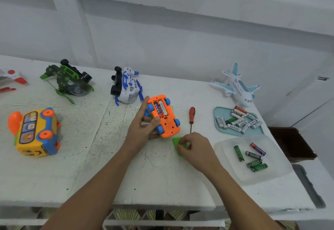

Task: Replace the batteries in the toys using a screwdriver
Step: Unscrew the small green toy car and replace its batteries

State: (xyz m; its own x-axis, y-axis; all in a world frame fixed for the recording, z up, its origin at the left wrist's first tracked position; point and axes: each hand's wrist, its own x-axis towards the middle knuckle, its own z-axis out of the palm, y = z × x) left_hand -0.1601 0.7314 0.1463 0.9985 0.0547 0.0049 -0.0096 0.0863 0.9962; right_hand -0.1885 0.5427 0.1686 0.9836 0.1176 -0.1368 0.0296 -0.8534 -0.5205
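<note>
An orange toy car (166, 121) with blue wheels lies upside down on the white table (90, 157). Its battery bay is uncovered and two batteries (160, 109) sit inside. My left hand (144, 127) grips the car's left side, thumb by a wheel. My right hand (195, 148) pinches a green battery cover (176, 142) that lies on the table just below the car. A red-handled screwdriver (191, 117) lies to the right of the car, free of both hands.
A blue tray (218, 127) holds several batteries; a clear tray (226, 155) at the right holds several more. Also on the table: a yellow bus toy (36, 132), a green helicopter (68, 81), a white-blue helicopter (126, 87), a white airplane (238, 87). A brown box (291, 143) sits off the right edge.
</note>
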